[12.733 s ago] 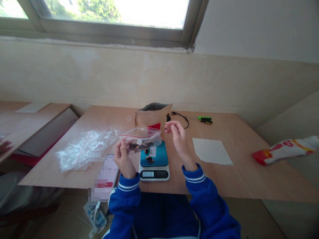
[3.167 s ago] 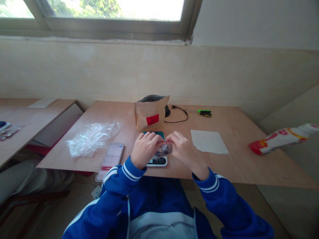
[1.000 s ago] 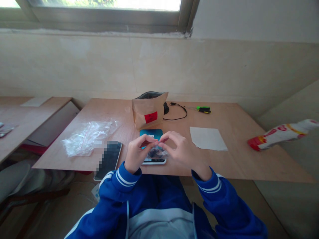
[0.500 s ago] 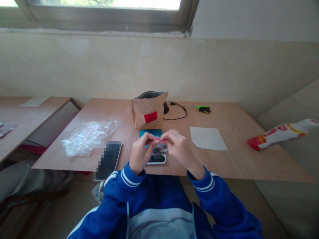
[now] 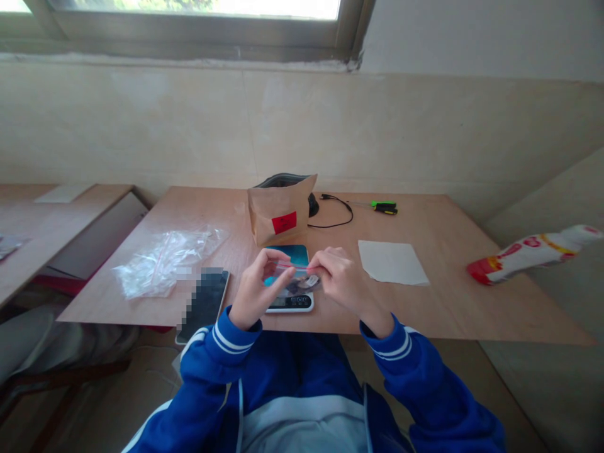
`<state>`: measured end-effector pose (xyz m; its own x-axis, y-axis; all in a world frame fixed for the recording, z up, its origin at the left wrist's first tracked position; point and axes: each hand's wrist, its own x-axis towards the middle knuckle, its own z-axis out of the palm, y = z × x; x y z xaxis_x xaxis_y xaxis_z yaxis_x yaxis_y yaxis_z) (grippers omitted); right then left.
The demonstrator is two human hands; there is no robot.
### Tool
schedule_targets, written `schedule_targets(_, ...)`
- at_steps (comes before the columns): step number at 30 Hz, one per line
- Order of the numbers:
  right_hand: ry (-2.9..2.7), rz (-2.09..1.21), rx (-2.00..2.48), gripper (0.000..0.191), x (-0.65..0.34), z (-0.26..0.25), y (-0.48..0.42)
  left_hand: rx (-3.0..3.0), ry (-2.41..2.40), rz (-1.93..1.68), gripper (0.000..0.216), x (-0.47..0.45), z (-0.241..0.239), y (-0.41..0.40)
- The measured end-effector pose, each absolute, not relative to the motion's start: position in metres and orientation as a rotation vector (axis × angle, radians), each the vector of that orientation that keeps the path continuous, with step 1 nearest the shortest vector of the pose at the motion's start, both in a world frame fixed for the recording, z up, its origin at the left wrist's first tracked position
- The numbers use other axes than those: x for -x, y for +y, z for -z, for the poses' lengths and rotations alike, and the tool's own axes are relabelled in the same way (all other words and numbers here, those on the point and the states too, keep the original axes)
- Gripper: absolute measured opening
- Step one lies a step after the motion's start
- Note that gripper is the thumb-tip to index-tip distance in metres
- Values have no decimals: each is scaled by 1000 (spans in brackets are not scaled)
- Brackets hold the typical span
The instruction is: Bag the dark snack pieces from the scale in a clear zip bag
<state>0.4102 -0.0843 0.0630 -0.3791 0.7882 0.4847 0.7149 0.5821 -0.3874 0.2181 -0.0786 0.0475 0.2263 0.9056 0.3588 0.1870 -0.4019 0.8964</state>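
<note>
My left hand (image 5: pixel 257 286) and my right hand (image 5: pixel 342 280) both pinch the red zip strip along the top of a small clear zip bag (image 5: pixel 295 282) with dark pieces inside. I hold the bag just above a small kitchen scale (image 5: pixel 291 302) with a teal top and a white front. An open brown paper pouch (image 5: pixel 280 211) with a red label stands right behind the scale.
A heap of clear zip bags (image 5: pixel 165 261) lies at the left, a phone (image 5: pixel 204 305) at the table's front edge. A white paper sheet (image 5: pixel 391 261), a black cable (image 5: pixel 337 211) and a green-handled screwdriver (image 5: pixel 384 206) lie further right and back. A red-and-white packet (image 5: pixel 533 251) sits far right.
My hands have spread apart along the bag's top strip. Earlier my left hand held the bag open over the scale; since then both hands have come together on its top edge.
</note>
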Motion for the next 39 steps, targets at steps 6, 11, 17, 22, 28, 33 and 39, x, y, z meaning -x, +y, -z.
schedule_targets(6,-2277,-297,1131,10,-417,-68,-81,-2000,1112,-1204,12,-211,-55,-79)
schedule_targets(11,-2282,-173,1205,17,-428,-68,-80,-1941,1160,-1214,17,-202,-52,-76)
schedule_targets(17,-2381,83,1188,21,-424,-69,-80,-2500,1208,-998,14,-204,-62,-76)
schedule_targets(22,-2432,143,1207,20,-414,-74,-81,-2842,1228,-874,18,-213,-65,-77)
schedule_targets(28,-2443,95,1126,14,-414,-78,-82,-2838,1206,-774,20,-211,-64,-74)
schedule_targets(33,-2491,88,1037,17,-413,-74,-83,-2919,1151,-681,17,-212,-66,-76)
schedule_targets(39,-2388,147,1028,24,-407,-63,-86,-2944,1012,-670,20,-215,-67,-79)
